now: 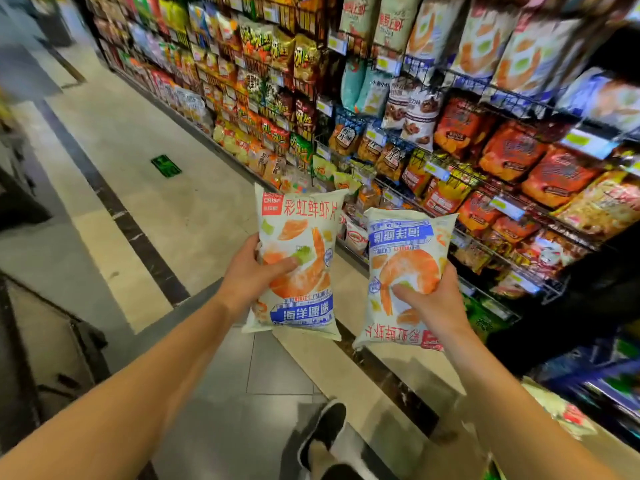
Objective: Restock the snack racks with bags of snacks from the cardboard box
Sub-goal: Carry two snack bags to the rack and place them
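Observation:
I hold two white prawn-cracker bags with orange shrimp pictures out in front of me, over the aisle floor. My left hand (254, 268) grips the left bag (299, 230), which is upright, with my thumb across its front. My right hand (434, 303) grips the right bag (403, 244), which is upside down. The snack racks (460, 168) rise to my right, packed with bags. The same prawn-cracker bags (485, 46) hang on the top right wire shelf. The cardboard box is not clearly in view.
A tiled aisle floor (145, 140) with dark stripes runs ahead. A green floor sticker (166, 166) lies on it. A dark cart or stand (52, 341) sits at the left. My shoe (323, 434) shows below. Lower rack shelves (512, 271) jut out at the right.

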The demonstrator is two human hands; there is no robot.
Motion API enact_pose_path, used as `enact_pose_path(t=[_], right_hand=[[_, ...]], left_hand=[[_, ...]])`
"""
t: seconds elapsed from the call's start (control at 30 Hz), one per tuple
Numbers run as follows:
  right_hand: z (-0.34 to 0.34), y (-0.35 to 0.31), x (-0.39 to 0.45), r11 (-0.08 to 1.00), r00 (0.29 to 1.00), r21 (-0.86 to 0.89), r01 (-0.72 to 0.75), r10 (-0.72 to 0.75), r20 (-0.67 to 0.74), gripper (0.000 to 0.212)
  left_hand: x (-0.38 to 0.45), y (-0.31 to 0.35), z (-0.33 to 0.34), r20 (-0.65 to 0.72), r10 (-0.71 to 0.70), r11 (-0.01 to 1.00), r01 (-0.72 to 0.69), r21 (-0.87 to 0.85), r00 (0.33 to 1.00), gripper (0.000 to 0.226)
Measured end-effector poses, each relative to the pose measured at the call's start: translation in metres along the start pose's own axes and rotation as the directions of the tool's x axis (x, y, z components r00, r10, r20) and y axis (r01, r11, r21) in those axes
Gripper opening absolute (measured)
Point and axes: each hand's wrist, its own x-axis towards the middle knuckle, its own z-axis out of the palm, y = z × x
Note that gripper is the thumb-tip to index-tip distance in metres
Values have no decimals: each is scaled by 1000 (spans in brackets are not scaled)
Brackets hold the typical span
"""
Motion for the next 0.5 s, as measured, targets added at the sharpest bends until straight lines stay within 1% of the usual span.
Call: enact_pose_path(t=[0.2,0.4,0.5], right_hand=[[32,-28,118,1000,1000,13,2,-2,-13,74],[40,-70,217,1000,1000,24,8,-8,-24,78],[47,-85,260,1000,999,-9,-1,1,-48,82]], left_hand=[[118,26,4,-15,10,999,-9,39,1000,63],[228,73,16,21,39,995,-41,96,999,63],[277,91,22,47,71,994,-75,84,996,62]])
